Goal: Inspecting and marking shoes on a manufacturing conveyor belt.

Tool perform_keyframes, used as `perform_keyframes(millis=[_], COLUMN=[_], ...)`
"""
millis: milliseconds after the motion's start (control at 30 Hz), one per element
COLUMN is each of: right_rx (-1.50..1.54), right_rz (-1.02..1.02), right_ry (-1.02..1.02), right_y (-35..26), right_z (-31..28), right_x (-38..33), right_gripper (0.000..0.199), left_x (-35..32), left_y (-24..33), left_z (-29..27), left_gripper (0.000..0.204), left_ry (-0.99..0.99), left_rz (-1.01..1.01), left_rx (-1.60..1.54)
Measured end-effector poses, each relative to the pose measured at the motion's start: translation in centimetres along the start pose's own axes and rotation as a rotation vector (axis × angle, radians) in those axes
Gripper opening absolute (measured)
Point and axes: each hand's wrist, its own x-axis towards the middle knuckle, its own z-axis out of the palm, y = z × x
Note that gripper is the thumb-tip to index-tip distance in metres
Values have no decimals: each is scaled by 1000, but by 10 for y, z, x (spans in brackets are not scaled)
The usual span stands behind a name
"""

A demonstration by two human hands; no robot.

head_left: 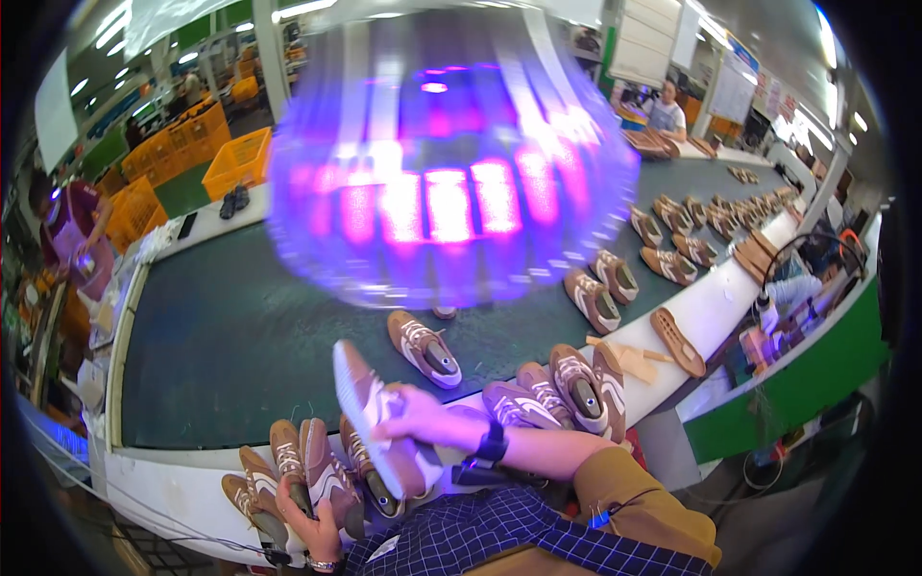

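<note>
My right hand is closed around a brown sneaker with a pale sole, raised above the near edge of the line and tilted with its toe up. Low on the left, my left hand grips another brown sneaker with white laces, standing in a row of similar sneakers. Just beyond my right hand a single sneaker with a dark insert in its opening lies on the dark green belt. Right of my forearm more sneakers stand close together on the white ledge.
A lamp housing glowing purple hangs over the belt and hides part of it. Several sneakers line the belt's right side. An unfinished brown upper lies on the white ledge. Yellow crates and a person are at left; another person is far right.
</note>
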Motion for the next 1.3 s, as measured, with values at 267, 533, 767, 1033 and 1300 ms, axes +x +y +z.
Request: perform_keyframes(millis=[267, 533, 767, 1033, 1300], right_rx=[-494, 569, 1325, 1180, 216], right_rz=[-308, -192, -266, -305, 45], right_ry=[31, 105, 1092, 650, 417], right_y=[48, 20, 104, 49, 5], right_z=[46, -123, -362, -332, -270], right_x=[-28, -5, -68, -52, 127], right_gripper=[60, 16, 27, 21, 34], left_x=[8, 20, 32, 86, 127], left_y=[53, 49, 69, 132, 174], left_z=[25, 35, 43, 70, 175], left_gripper=[82, 86, 80, 59, 64], left_ry=[-717, -720, -651, -478, -994], left_rz=[275, 198, 132, 93, -247], left_rx=[229, -26, -6, -162, -437])
